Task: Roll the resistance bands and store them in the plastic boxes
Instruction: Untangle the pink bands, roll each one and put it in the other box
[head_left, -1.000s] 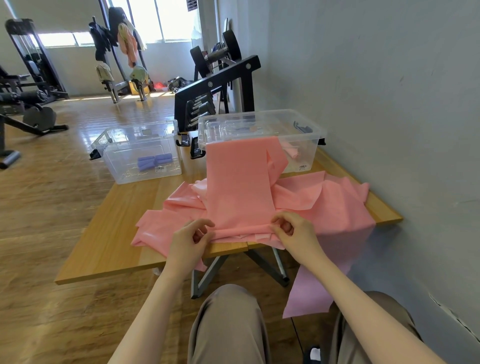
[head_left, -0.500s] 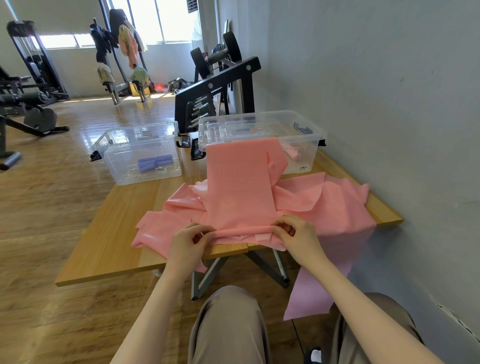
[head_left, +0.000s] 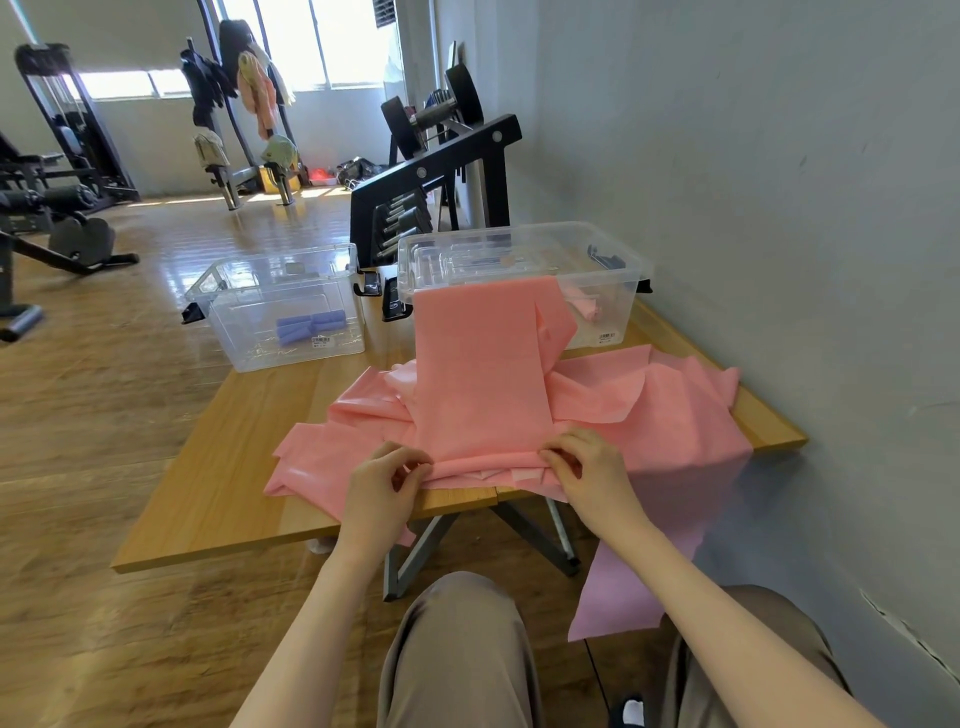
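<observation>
A long pink resistance band (head_left: 480, 374) runs from the rim of the right plastic box (head_left: 631, 280) down across a heap of more pink bands (head_left: 675, 410) to the table's front edge. My left hand (head_left: 382, 483) and my right hand (head_left: 584, 467) pinch its near end at both corners, where the first turn is folded over. The left plastic box (head_left: 228, 332) holds several rolled purple bands (head_left: 310, 326). Inside the right box a bit of pink band (head_left: 584, 306) shows through the wall.
The wooden table (head_left: 218, 483) stands against a grey wall (head_left: 779, 208) on the right. One pink band (head_left: 644, 582) hangs off the front edge to the floor. A black dumbbell rack (head_left: 441, 176) stands behind the boxes; gym machines fill the far left.
Both hands have turned the band's near end over a little further away from me, tightening the first fold. The boxes and the heap have not moved.
</observation>
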